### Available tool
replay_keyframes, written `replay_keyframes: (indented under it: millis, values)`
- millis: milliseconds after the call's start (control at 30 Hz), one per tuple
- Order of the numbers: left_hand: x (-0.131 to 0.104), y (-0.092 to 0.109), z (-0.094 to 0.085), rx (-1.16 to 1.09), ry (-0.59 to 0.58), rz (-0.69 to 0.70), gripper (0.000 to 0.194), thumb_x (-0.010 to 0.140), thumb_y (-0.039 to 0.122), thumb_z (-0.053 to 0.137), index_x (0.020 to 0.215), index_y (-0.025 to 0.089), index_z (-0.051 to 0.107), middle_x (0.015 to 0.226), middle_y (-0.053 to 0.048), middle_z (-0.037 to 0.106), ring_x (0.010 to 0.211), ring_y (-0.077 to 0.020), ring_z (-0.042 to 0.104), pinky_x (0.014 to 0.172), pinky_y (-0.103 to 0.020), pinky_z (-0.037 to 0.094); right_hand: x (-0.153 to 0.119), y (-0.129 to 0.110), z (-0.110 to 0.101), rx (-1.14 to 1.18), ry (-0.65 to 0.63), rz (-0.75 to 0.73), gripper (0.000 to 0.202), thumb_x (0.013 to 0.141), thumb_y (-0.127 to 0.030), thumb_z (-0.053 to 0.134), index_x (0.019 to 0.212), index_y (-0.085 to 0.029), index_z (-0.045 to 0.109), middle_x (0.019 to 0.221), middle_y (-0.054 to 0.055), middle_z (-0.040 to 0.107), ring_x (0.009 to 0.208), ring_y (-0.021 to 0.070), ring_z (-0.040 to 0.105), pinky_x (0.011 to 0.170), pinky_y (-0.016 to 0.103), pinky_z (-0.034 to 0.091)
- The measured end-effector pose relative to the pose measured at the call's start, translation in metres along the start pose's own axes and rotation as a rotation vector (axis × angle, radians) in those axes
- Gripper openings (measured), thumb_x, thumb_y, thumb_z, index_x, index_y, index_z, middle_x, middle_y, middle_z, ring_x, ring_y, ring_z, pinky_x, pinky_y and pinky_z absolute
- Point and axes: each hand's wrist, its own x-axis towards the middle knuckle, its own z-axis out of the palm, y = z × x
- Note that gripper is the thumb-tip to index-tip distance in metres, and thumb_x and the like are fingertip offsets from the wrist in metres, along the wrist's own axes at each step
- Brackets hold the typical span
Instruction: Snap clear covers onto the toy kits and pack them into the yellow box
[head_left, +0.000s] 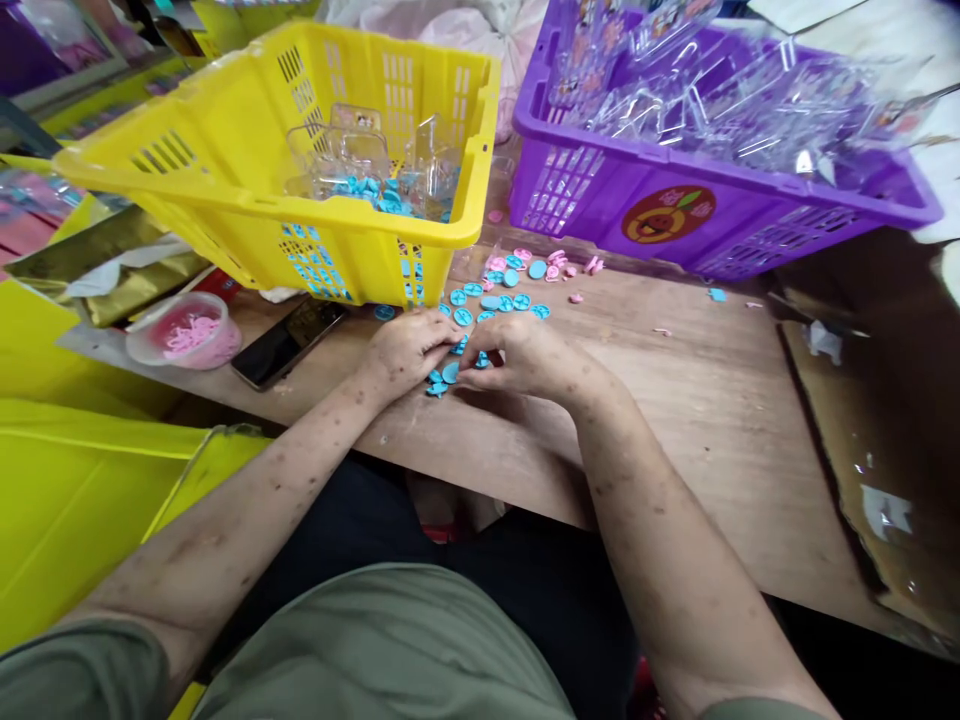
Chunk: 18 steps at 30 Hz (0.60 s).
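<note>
Your left hand [409, 345] and right hand [517, 355] curl palm-down, fingertips pinching small flat blue discs [450, 372] on the wooden table [675, 400]; the discs' direction is unclear.

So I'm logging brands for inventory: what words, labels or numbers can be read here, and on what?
No text can be read.
Round sticker on the purple basket: a printed picture, any lettering blurred.
Printed cards in that basket: too blurred.
Phone: screen dark.
</note>
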Motion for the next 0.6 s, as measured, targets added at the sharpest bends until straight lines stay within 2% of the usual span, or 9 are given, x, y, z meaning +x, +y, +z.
replay_keyframes:
  millis: [67, 167, 267, 367, 433, 533, 600]
  values:
    - [0.0, 0.0, -0.001, -0.003, -0.021, -0.029, 0.018, 0.107, 0.017, 0.067, 0.112, 0.024, 0.082, 0.126, -0.006, 0.086, 0.122, -0.0263, 0.081, 0.112, -0.041, 0.064, 0.002, -0.005, 0.005, -0.009, -0.027, -0.021, 0.005, 0.096, -0.023, 0.092, 0.098, -0.024, 0.087, 0.097, 0.001, 0.085, 0.083, 0.0191, 0.071, 0.079, 0.031, 0.048]
    - [0.0, -0.001, 0.0, -0.037, -0.012, -0.056, 0.016, 0.107, 0.02, 0.067, 0.109, 0.024, 0.082, 0.122, -0.005, 0.086, 0.118, -0.0246, 0.082, 0.104, -0.035, 0.064, 0.008, -0.016, 0.016, -0.105, -0.029, -0.009, 0.017, 0.095, -0.029, 0.096, 0.109, -0.026, 0.087, 0.102, 0.003, 0.086, 0.091, 0.023, 0.075, 0.079, 0.033, 0.048]
    - [0.001, -0.003, 0.001, -0.119, 0.002, -0.038, 0.014, 0.108, 0.025, 0.069, 0.107, 0.023, 0.083, 0.119, -0.005, 0.085, 0.112, -0.0231, 0.082, 0.099, -0.033, 0.065, 0.013, -0.026, 0.03, -0.241, -0.042, 0.001, 0.012, 0.096, -0.026, 0.094, 0.106, -0.026, 0.087, 0.107, 0.005, 0.086, 0.097, 0.0263, 0.077, 0.076, 0.034, 0.045]
    - [0.002, -0.006, 0.001, -0.182, 0.001, -0.034, 0.014, 0.108, 0.023, 0.069, 0.107, 0.023, 0.083, 0.12, -0.006, 0.085, 0.113, -0.0231, 0.083, 0.102, -0.035, 0.066, 0.014, -0.028, 0.039, -0.267, -0.068, 0.006, 0.008, 0.099, -0.019, 0.088, 0.102, -0.026, 0.087, 0.106, 0.006, 0.086, 0.096, 0.0272, 0.077, 0.074, 0.035, 0.045]
    - [0.002, -0.008, 0.002, -0.198, 0.015, -0.043, 0.014, 0.107, 0.02, 0.069, 0.108, 0.023, 0.083, 0.122, -0.006, 0.086, 0.115, -0.0235, 0.083, 0.105, -0.037, 0.066, 0.012, -0.024, 0.036, -0.218, -0.071, 0.003, 0.012, 0.098, -0.015, 0.086, 0.102, -0.026, 0.087, 0.106, 0.006, 0.086, 0.097, 0.0274, 0.077, 0.077, 0.035, 0.049]
    - [0.0, -0.008, 0.004, -0.21, 0.042, -0.032, 0.014, 0.106, 0.018, 0.071, 0.113, 0.023, 0.082, 0.128, -0.008, 0.087, 0.122, -0.0247, 0.083, 0.111, -0.039, 0.066, 0.005, -0.015, 0.019, -0.066, -0.077, -0.05, 0.018, 0.099, -0.01, 0.084, 0.104, -0.027, 0.088, 0.109, 0.005, 0.086, 0.103, 0.0256, 0.079, 0.092, 0.036, 0.057]
    - [-0.001, -0.009, 0.006, -0.222, 0.054, -0.023, 0.016, 0.106, 0.016, 0.071, 0.116, 0.022, 0.082, 0.129, -0.009, 0.087, 0.124, -0.0252, 0.083, 0.113, -0.04, 0.066, -0.002, -0.006, 0.002, 0.029, 0.011, -0.053, 0.013, 0.103, -0.016, 0.082, 0.107, -0.027, 0.087, 0.111, 0.005, 0.086, 0.107, 0.0251, 0.08, 0.1, 0.039, 0.06]
